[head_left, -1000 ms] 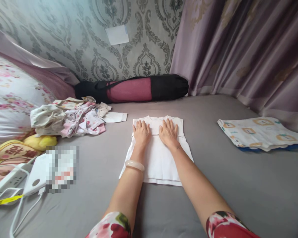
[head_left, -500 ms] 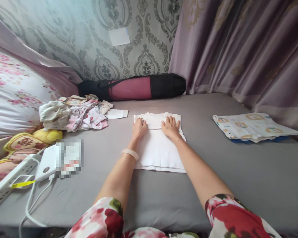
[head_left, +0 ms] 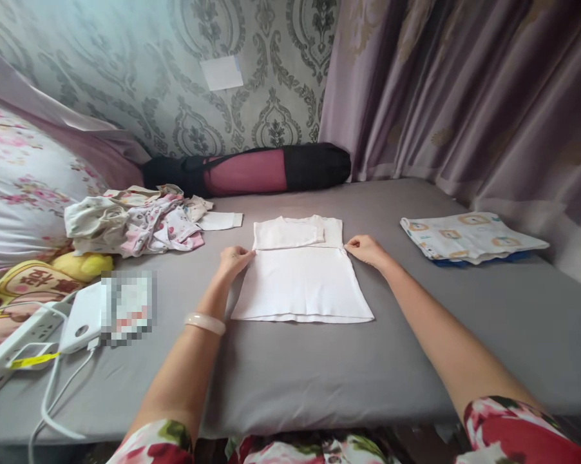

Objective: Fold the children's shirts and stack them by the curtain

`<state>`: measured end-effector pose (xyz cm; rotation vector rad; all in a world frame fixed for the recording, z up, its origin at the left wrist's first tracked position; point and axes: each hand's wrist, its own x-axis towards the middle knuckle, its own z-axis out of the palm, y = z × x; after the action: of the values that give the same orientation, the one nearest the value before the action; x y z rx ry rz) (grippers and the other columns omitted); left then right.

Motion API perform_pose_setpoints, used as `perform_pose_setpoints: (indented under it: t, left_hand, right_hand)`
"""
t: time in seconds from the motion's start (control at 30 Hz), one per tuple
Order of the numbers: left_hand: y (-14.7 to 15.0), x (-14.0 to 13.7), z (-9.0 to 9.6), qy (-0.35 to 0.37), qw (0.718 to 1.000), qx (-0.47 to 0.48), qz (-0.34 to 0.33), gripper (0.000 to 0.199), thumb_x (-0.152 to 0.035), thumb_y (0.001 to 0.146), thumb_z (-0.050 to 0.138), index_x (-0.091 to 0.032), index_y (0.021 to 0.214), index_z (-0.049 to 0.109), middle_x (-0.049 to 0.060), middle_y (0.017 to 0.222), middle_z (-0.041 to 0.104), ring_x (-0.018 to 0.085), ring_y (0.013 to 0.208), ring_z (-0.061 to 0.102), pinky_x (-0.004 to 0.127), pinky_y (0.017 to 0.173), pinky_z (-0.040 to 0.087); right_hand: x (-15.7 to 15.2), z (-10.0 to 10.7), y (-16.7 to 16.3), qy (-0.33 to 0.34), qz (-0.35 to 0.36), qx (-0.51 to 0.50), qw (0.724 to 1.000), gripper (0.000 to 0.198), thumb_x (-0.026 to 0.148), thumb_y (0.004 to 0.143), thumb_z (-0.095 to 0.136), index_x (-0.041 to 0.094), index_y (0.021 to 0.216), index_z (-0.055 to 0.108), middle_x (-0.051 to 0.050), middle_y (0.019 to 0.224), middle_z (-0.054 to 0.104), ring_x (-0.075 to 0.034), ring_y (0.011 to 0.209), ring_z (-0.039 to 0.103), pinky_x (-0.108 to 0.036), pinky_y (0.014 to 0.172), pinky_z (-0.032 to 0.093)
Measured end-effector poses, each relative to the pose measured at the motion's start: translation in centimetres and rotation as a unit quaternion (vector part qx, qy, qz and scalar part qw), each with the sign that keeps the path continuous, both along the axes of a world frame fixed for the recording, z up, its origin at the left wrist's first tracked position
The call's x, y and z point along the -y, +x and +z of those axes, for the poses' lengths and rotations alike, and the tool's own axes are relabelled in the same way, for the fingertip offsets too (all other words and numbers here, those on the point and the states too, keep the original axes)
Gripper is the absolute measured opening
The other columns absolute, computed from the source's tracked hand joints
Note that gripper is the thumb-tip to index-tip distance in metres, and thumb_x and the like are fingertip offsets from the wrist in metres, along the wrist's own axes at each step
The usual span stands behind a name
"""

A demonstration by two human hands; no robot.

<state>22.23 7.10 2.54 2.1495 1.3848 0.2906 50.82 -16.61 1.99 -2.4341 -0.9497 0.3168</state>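
Observation:
A small white long-sleeved shirt point(head_left: 304, 283) lies flat on the grey sheet, its neckline toward the wall and its hem toward me. Its sleeves are folded inward across the upper part. My left hand point(head_left: 236, 258), below a pale bangle point(head_left: 205, 323), pinches the shirt's left side edge just under the sleeve fold. On the opposite edge, at about the same height, my right hand point(head_left: 366, 250) pinches the fabric with fingers closed.
A heap of printed baby clothes point(head_left: 150, 222) lies at the left, and a folded printed cloth point(head_left: 471, 233) at the right. Against the wall rests a long black and pink bag point(head_left: 247, 173). A power strip point(head_left: 17, 348), white power bank point(head_left: 84, 316) and cables sit at the left front.
Both hands have left the shirt's upper front, where they pressed flat, and moved outward to its side edges, now pinching. The folded sleeve is uncovered, and the view has shifted slightly.

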Motion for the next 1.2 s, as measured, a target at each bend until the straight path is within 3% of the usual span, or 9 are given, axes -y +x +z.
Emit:
perform_pose_setpoints:
  t: [0.13, 0.37, 0.47, 0.6, 0.7, 0.77, 0.9, 1.03, 1.2]
  left_hand:
    - [0.3, 0.8, 0.3, -0.037, 0.999, 0.023, 0.01, 0.027, -0.045, 0.071, 0.064, -0.018, 0.065, 0.066, 0.002, 0.056, 0.059, 0.018, 0.064, 0.058, 0.025, 0.057, 0.04]
    - [0.7, 1.1, 0.6, -0.034, 0.999, 0.032, 0.012, 0.015, -0.032, 0.065, 0.067, -0.018, 0.061, 0.065, 0.001, 0.051, 0.054, 0.019, 0.063, 0.057, 0.025, 0.057, 0.04]
    - [0.8, 1.2, 0.5, -0.017, 1.0, 0.016, 0.012, 0.01, -0.027, 0.067, 0.063, -0.018, 0.062, 0.063, 0.002, 0.053, 0.057, 0.019, 0.067, 0.06, 0.025, 0.06, 0.042]
    - [1.0, 2.0, 0.2, 0.051, 0.998, -0.023, -0.024, 0.011, -0.026, 0.075, 0.055, -0.019, 0.071, 0.062, 0.006, 0.072, 0.067, 0.022, 0.078, 0.063, 0.028, 0.067, 0.044]
    - [1.1, 2.7, 0.2, 0.128, 0.991, -0.038, -0.032, 0.013, -0.027, 0.08, 0.05, -0.02, 0.081, 0.061, 0.009, 0.088, 0.068, 0.024, 0.087, 0.062, 0.03, 0.071, 0.044]
    - [1.3, 2.8, 0.3, 0.138, 0.99, -0.029, -0.022, 0.012, -0.027, 0.079, 0.051, -0.02, 0.081, 0.06, 0.009, 0.087, 0.067, 0.025, 0.086, 0.062, 0.031, 0.071, 0.044]
    - [1.7, 2.2, 0.8, 0.009, 0.998, 0.056, 0.01, 0.013, -0.029, 0.073, 0.056, -0.02, 0.065, 0.052, 0.002, 0.06, 0.055, 0.019, 0.064, 0.056, 0.027, 0.06, 0.04]
    - [2.0, 1.6, 1.0, -0.173, 0.967, 0.169, 0.074, 0.021, -0.031, 0.069, 0.062, -0.021, 0.061, 0.045, -0.007, 0.047, 0.037, 0.009, 0.045, 0.038, 0.022, 0.047, 0.029]
    - [2.0, 1.3, 1.1, -0.222, 0.936, 0.249, 0.113, 0.019, -0.028, 0.07, 0.064, -0.019, 0.066, 0.047, -0.006, 0.051, 0.042, 0.006, 0.046, 0.038, 0.019, 0.045, 0.031]
  right_hand:
    - [-0.1, 0.1, -0.6, -0.02, 0.011, -0.018, 1.0, 0.02, 0.038, 0.075, 0.067, 0.019, 0.072, 0.07, 0.0, 0.07, 0.07, -0.013, 0.066, 0.061, -0.019, 0.054, 0.039]
    - [-1.0, 1.1, -1.2, -0.132, 0.01, -0.013, 0.991, 0.019, 0.034, 0.073, 0.062, 0.018, 0.063, 0.067, 0.002, 0.051, 0.055, -0.013, 0.053, 0.055, -0.023, 0.047, 0.03]
    - [-0.9, 1.7, -2.2, -0.144, -0.005, 0.025, 0.989, 0.02, 0.033, 0.077, 0.058, 0.017, 0.073, 0.069, -0.004, 0.066, 0.066, -0.018, 0.066, 0.063, -0.024, 0.053, 0.035]
    - [-0.5, 2.0, -4.6, -0.148, -0.034, 0.105, 0.983, 0.03, 0.028, 0.087, 0.048, 0.013, 0.107, 0.065, -0.018, 0.102, 0.07, -0.027, 0.093, 0.067, -0.03, 0.07, 0.045]
    - [-0.4, 2.1, -6.0, -0.148, -0.033, 0.137, 0.979, 0.035, 0.019, 0.09, 0.041, 0.007, 0.119, 0.056, -0.023, 0.107, 0.068, -0.03, 0.099, 0.066, -0.034, 0.079, 0.046]
    - [-0.3, 2.0, -6.1, -0.143, -0.037, 0.125, 0.981, 0.035, 0.02, 0.09, 0.041, 0.007, 0.119, 0.056, -0.022, 0.107, 0.068, -0.03, 0.1, 0.066, -0.035, 0.079, 0.046]
    - [-0.2, 1.4, -4.7, -0.114, -0.049, 0.079, 0.989, 0.032, 0.027, 0.087, 0.048, 0.014, 0.114, 0.062, -0.015, 0.106, 0.071, -0.028, 0.101, 0.066, -0.031, 0.077, 0.046]
    - [-0.3, 0.8, -3.4, -0.099, -0.038, 0.063, 0.992, 0.029, 0.029, 0.082, 0.054, 0.019, 0.105, 0.068, -0.01, 0.105, 0.072, -0.024, 0.1, 0.066, -0.027, 0.073, 0.044]
    - [-0.5, 1.1, -3.6, -0.111, -0.03, 0.06, 0.992, 0.023, 0.027, 0.08, 0.053, 0.02, 0.095, 0.07, -0.009, 0.1, 0.073, -0.024, 0.095, 0.066, -0.027, 0.069, 0.042]
